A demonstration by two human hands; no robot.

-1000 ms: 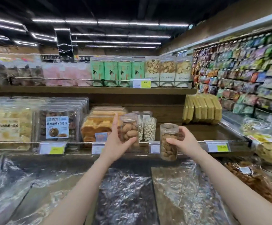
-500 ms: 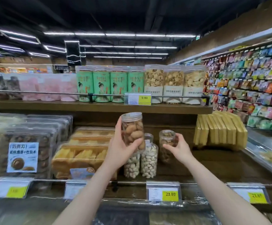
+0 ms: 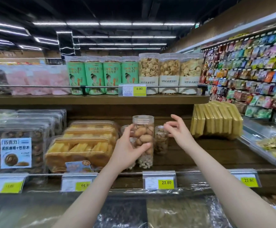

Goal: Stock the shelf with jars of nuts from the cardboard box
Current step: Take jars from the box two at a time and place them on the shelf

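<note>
Right hand (image 3: 177, 130): fingers now spread, released brown-nut jar (image 3: 161, 139), standing mid-shelf (image 3: 216, 155); 1 jar stocked. Left hand (image 3: 127, 148): grip still clasps walnut jar (image 3: 144, 132), above pale-nut jars (image 3: 144, 160), unplaced.

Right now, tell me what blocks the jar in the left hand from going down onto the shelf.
The clear plastic jar of brown nuts in the left hand hangs directly over a clear jar of pale nuts already on the wooden shelf. The bare board to the right, past the small nut jar, looks free.

left hand (image 3: 127, 148) holds jar (image 3: 143, 134) | right hand (image 3: 177, 131) loose, empty
</note>
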